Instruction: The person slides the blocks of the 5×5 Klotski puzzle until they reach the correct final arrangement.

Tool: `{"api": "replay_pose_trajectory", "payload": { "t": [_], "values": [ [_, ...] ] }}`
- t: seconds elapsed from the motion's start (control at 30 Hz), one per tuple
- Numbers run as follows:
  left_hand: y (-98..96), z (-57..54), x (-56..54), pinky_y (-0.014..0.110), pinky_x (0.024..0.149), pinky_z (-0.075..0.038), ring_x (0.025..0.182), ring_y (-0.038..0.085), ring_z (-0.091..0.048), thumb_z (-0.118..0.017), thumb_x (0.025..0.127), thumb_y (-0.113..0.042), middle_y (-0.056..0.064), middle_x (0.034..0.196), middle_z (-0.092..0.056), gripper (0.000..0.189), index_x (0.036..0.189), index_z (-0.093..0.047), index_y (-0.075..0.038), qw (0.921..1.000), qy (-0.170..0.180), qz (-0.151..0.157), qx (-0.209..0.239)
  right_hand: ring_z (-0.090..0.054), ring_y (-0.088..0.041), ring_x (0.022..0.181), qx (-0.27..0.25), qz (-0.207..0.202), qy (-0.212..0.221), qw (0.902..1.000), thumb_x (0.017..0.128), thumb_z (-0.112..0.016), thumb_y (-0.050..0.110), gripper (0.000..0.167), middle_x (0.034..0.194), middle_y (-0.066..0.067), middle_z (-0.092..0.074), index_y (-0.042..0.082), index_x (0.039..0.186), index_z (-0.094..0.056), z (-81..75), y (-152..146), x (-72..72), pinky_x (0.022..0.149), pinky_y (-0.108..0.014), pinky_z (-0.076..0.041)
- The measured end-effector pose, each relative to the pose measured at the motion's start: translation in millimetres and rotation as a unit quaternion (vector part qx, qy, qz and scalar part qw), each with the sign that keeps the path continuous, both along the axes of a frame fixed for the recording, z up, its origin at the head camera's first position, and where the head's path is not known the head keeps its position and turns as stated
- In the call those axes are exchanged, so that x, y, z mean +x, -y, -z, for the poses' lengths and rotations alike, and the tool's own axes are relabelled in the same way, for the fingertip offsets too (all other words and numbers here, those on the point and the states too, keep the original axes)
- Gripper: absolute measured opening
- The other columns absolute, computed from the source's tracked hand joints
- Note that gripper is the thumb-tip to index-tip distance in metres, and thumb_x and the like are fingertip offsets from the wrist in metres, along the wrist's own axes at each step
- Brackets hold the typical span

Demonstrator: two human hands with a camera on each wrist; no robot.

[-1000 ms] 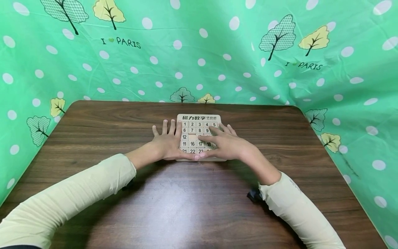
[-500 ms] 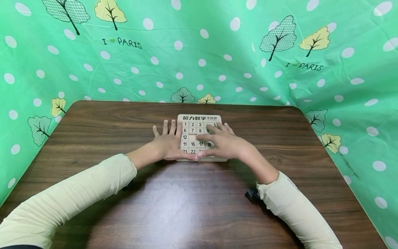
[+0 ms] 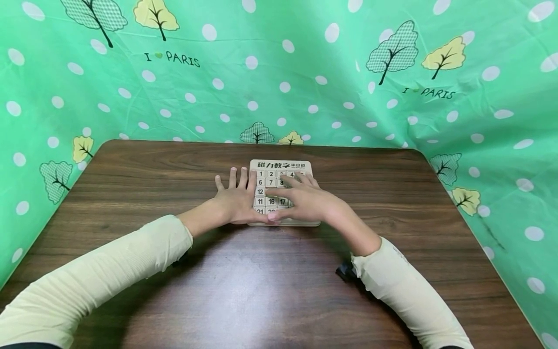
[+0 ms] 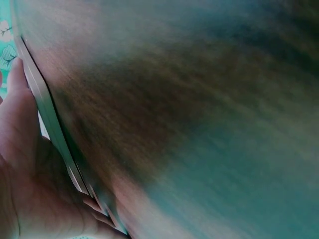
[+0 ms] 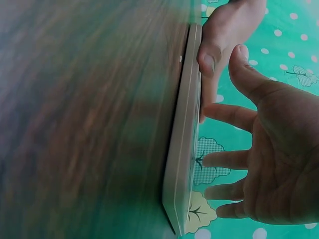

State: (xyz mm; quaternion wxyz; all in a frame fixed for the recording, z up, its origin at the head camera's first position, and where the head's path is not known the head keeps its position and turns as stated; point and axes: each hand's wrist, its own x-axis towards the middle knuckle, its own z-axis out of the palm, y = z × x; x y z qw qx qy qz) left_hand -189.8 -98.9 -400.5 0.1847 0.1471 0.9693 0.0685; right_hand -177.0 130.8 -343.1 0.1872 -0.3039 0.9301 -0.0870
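Observation:
A pale number sliding puzzle lies flat on the table, dark Chinese lettering along its top. My left hand is spread with straight fingers along its left side, the thumb stretched along the front edge. Over the tiles reaches my right hand, palm down. Its index fingertip is right beside the 12 tile, over where a tile gap showed earlier; its thumb tip overlaps the left thumb. This hand hides most right-hand tiles. In the right wrist view, straight right fingers point at the board's face.
The dark wood-grain table extends around the puzzle. Behind and at both sides hangs a green dotted curtain with printed trees. Pale sleeves cover both forearms, and a black object shows under the right cuff.
My right hand has slid left across the puzzle, its index finger passing over the gap toward the 12 tile and covering more of the numbers. The left hand has stayed put.

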Motion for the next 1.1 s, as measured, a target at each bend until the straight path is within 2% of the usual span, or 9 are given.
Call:
{"api": "replay_pose_trajectory", "payload": {
  "t": [0.2, 0.43, 0.7, 0.8, 1.1],
  "values": [
    [0.3, -3.6, 1.7, 0.088, 0.131, 0.002, 0.173, 0.055, 0.013, -0.06, 0.082, -0.104, 0.027, 0.188, 0.011, 0.156, 0.18, 0.013, -0.007, 1.0, 0.002, 0.007, -0.006, -0.005, -0.057, 0.175, -0.003, -0.001, 0.017, 0.9999, 0.104, -0.067, 0.072, 0.079, 0.19, -0.018, -0.018, 0.039, 0.173, -0.048, 1.3, 7.2, -0.7, 0.14, -0.076, -0.003],
    [0.5, -7.0, 5.3, 0.09, 0.13, 0.001, 0.174, 0.056, 0.01, -0.053, 0.08, -0.109, 0.029, 0.188, 0.009, 0.158, 0.18, 0.011, -0.005, 0.9999, -0.002, 0.014, 0.001, 0.0, -0.055, 0.176, 0.005, 0.0, 0.029, 0.9996, 0.105, -0.064, 0.073, 0.076, 0.191, -0.016, -0.015, 0.039, 0.171, -0.05, 2.5, 13.7, -3.6, 0.139, -0.076, -0.001],
    [-0.7, -9.1, 5.0, 0.088, 0.132, 0.0, 0.174, 0.056, 0.01, -0.058, 0.092, -0.095, 0.029, 0.188, 0.01, 0.144, 0.18, 0.011, -0.005, 0.9997, 0.001, 0.015, -0.017, -0.002, -0.056, 0.175, 0.022, 0.001, 0.033, 0.9992, 0.106, -0.062, 0.074, 0.076, 0.191, -0.017, -0.015, 0.04, 0.172, -0.048, 1.6, 14.5, -5.0, 0.139, -0.077, 0.0],
    [-0.7, -9.0, 5.6, 0.088, 0.131, -0.001, 0.174, 0.056, 0.009, -0.057, 0.09, -0.098, 0.029, 0.188, 0.009, 0.146, 0.18, 0.01, -0.005, 0.9997, -0.003, 0.016, -0.019, -0.002, -0.056, 0.175, 0.024, 0.002, 0.033, 0.9992, 0.105, -0.062, 0.074, 0.076, 0.191, -0.017, -0.015, 0.04, 0.172, -0.048, 1.3, 13.4, -5.0, 0.139, -0.077, 0.001],
    [0.4, 0.5, 1.4, 0.088, 0.131, 0.002, 0.174, 0.054, 0.011, -0.056, 0.073, -0.112, 0.026, 0.188, 0.01, 0.164, 0.181, 0.013, -0.009, 0.9999, -0.004, 0.004, -0.011, -0.003, -0.057, 0.175, 0.031, 0.002, 0.027, 0.9992, 0.106, -0.061, 0.073, 0.075, 0.19, -0.019, -0.016, 0.04, 0.172, -0.049, -1.1, 9.1, -3.3, 0.139, -0.077, -0.001]
  ]
}}
